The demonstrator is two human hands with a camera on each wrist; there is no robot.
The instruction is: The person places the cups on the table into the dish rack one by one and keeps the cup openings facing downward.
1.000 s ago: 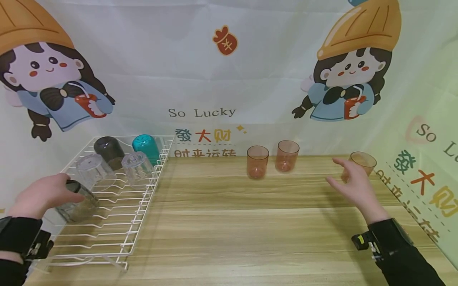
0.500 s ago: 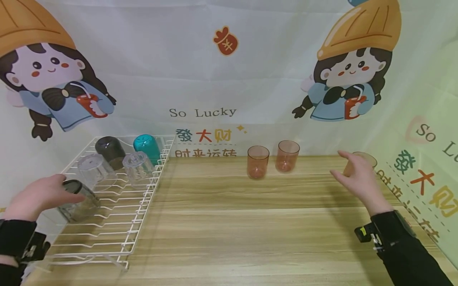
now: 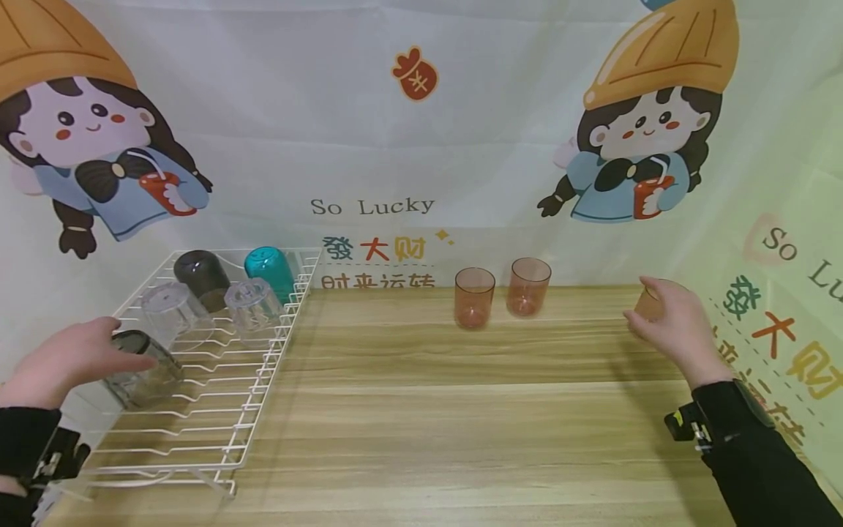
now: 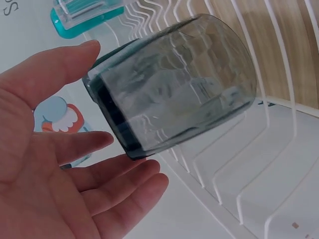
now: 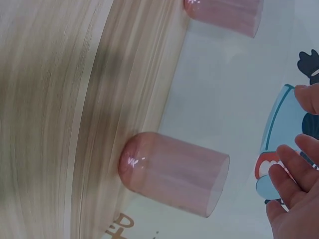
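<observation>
Grey glass (image 3: 148,382) tilts at lower left, base toward the nearer left hand (image 3: 69,361), fingers parted; right hand (image 3: 678,327) likewise loose.

Printed white cloth (image 3: 296,95) behind wood-grain tabletop (image 3: 461,439).

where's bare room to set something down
Widest: the pale wood-grain table, from the white wire rack to the right hand, in front of two transparent pink tumblers. The rack's near end is bare, nearer than the smoky transparent tumbler by the left hand. Crowded: the rack's far half, with a dark tumbler, a teal tumbler and two clear tumblers.
</observation>
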